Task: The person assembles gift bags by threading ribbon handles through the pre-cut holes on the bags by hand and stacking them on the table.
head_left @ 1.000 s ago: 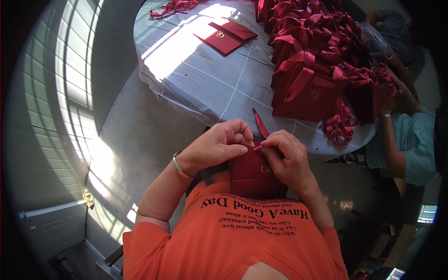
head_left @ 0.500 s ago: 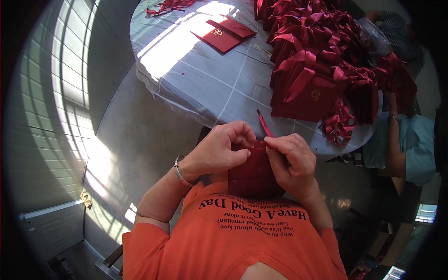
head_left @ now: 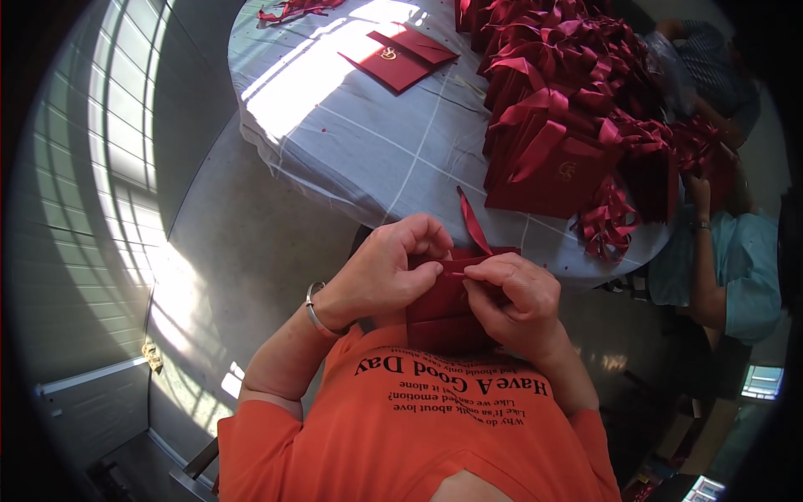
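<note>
A dark red paper gift bag (head_left: 445,303) rests on my lap against the orange shirt, its upper edge toward the table. My left hand (head_left: 393,263), with a silver bangle at the wrist, pinches that edge between thumb and curled fingers. Close beside it, my right hand (head_left: 520,294) is closed in a pinch on a red ribbon, whose small end pokes out at the fingertips in front of the bag. The rest of the ribbon (head_left: 473,221) rises from the bag's opening and leans over the tablecloth. The inside of the bag is mostly hidden by my fingers.
The table with a pale cloth (head_left: 368,155) lies ahead. A flat red bag (head_left: 400,57) sits at its far left, and a big heap of ribboned red bags (head_left: 552,159) fills its right. Loose ribbons (head_left: 606,222) lie nearby. A co-worker in a light blue sleeve (head_left: 740,272) handles bags at right.
My right hand has shifted slightly left, closer to my left hand. More of the ribbon and of the bag's far rim now shows. The co-worker's hand at the right has moved a little.
</note>
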A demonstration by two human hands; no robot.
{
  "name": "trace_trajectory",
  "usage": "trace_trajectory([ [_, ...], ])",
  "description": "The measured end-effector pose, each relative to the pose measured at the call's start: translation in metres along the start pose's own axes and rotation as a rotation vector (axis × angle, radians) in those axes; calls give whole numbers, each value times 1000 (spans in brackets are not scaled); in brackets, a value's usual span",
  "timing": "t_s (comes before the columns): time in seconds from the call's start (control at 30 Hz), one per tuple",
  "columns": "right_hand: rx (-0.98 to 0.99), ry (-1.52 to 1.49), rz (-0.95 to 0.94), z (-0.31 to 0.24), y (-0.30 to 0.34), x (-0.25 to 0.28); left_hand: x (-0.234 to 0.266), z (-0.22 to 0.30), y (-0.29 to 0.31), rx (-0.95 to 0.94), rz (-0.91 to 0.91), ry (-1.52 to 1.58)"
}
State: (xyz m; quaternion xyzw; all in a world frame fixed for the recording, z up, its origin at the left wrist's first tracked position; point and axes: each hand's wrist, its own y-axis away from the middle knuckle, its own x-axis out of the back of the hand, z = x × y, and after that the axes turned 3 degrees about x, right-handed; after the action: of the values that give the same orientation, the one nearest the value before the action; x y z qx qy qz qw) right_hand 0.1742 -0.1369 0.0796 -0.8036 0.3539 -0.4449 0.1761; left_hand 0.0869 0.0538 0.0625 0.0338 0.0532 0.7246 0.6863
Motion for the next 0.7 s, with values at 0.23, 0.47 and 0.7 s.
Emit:
trace_trajectory([
  [0.23,70,78,-39,-2,-3,-3,-2,7,0,33,21,12],
  [0.47,101,303,-132,-11,-4,-9,-7,8,3,9,62,-44],
  [0.7,19,524,-283,-22,-8,-21,-4,11,5,-4,52,-77],
])
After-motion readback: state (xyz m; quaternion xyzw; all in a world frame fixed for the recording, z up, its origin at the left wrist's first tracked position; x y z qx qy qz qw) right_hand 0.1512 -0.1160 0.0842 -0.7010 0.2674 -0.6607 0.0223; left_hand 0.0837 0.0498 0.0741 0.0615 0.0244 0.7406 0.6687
